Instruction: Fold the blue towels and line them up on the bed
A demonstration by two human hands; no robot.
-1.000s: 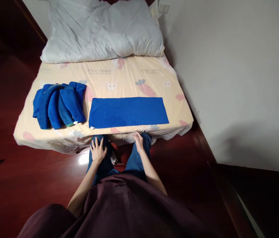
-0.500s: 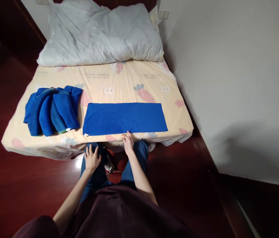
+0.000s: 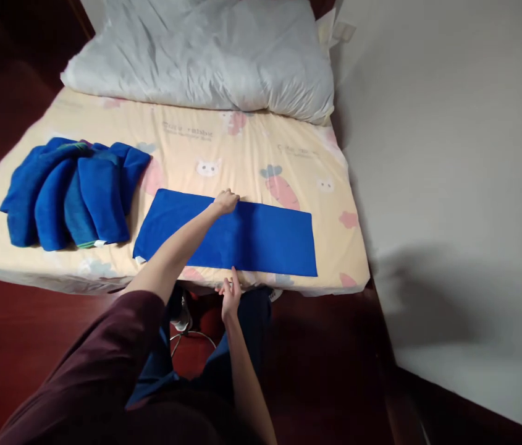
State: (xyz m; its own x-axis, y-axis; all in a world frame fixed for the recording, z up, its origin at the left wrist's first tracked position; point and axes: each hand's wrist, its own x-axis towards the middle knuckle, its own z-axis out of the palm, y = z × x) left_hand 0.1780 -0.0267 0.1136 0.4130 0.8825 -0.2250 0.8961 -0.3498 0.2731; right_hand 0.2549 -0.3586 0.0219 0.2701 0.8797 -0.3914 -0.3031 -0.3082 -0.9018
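Observation:
A blue towel, folded into a long strip with a small white tag at its near left corner, lies near the front edge of the bed. My left hand reaches across it to the middle of its far edge, fingers closed around that edge; the fingertips are partly hidden. At the near edge, my right hand has its index finger stretched out to the towel's border, with the other fingers loosely bent and apart. To the left is an overlapping pile of folded blue towels.
The bed has a cream sheet printed with carrots and rabbits. A bulky pale grey quilt lies across its far end. A white wall borders the right side, and dark red flooring shows in front.
My left hand has gone from my knee to the towel's far edge. My right hand stays by the near edge. The view has shifted and turned slightly.

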